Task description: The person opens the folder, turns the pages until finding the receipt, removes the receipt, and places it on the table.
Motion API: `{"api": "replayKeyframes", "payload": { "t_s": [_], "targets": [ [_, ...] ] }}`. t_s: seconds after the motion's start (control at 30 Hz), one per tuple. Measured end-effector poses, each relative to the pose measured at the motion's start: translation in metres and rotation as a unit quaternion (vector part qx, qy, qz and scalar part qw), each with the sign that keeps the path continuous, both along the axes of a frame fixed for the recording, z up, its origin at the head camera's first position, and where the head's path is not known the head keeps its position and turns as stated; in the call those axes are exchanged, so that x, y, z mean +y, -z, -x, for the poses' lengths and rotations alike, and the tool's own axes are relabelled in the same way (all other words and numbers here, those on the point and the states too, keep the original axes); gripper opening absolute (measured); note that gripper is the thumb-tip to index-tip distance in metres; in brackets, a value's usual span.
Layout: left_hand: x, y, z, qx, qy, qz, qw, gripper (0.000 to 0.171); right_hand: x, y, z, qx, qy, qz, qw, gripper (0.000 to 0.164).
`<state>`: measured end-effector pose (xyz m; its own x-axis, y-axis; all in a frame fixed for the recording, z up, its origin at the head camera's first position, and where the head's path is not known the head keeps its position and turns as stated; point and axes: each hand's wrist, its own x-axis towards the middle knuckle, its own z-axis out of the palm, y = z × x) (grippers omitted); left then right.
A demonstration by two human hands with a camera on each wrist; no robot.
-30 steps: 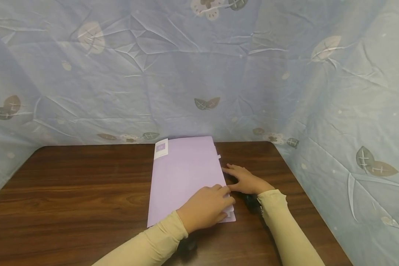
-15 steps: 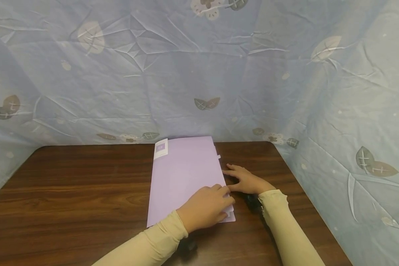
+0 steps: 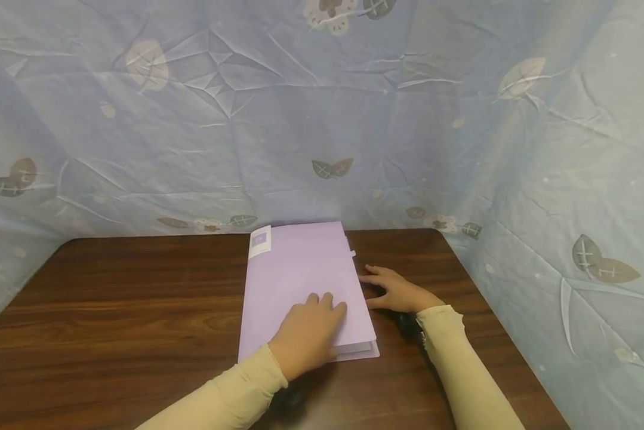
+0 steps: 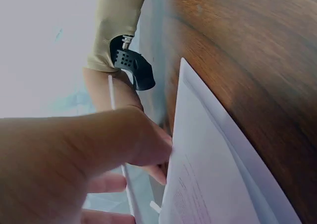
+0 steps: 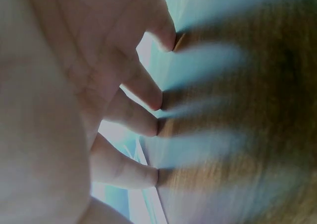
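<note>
A light purple folder (image 3: 300, 269) with a white label (image 3: 259, 240) lies on the table, its front cover slightly raised over the pages. My left hand (image 3: 310, 334) rests on the cover near its lower edge, with fingers spread and extended. In the left wrist view, the thumb (image 4: 148, 140) reaches past the cover's edge toward the printed pages (image 4: 193, 184). My right hand (image 3: 394, 289) is beside the folder's right edge. Its fingers are spread, and the fingertips (image 5: 151, 177) touch the tabletop in the right wrist view.
The brown wood-grain table (image 3: 139, 310) has a pale blue leaf-patterned cloth (image 3: 279, 119) hanging behind it and along the sides. A small white tab (image 3: 353, 254) sticks out from the folder's right edge. Dark wrist devices (image 3: 406, 325) sit under the sleeves.
My left hand has moved left from the folder's lower right corner onto its cover, and its fingers have straightened. The lower right corner now shows. My right hand has stayed in place.
</note>
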<state>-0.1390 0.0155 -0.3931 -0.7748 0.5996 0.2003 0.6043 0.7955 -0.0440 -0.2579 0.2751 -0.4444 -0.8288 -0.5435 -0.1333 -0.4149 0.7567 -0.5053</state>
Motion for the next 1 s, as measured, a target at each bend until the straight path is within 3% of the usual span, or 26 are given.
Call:
{"api": "replayKeyframes", "payload": {
  "t_s": [0.2, 0.6, 0.87, 1.0],
  "targets": [
    [-0.012, -0.004, -0.001, 0.022, 0.006, -0.037, 0.9991, 0.052, 0.000, 0.003, 0.002, 0.001, -0.003, -0.009, 1.000, 0.072],
    [-0.054, -0.030, -0.012, -0.012, -0.016, -0.163, 0.9864, 0.064, 0.002, 0.003, 0.001, -0.008, 0.009, -0.020, 1.000, 0.073],
    [-0.089, -0.038, -0.021, 0.034, -0.017, -0.219, 0.9750, 0.074, 0.000, 0.003, 0.000, -0.002, 0.019, -0.033, 0.999, 0.074],
    [-0.111, -0.042, -0.025, 0.073, -0.007, -0.216, 0.9736, 0.080, -0.002, 0.003, 0.000, -0.003, 0.021, -0.031, 0.999, 0.075]
  ]
}}
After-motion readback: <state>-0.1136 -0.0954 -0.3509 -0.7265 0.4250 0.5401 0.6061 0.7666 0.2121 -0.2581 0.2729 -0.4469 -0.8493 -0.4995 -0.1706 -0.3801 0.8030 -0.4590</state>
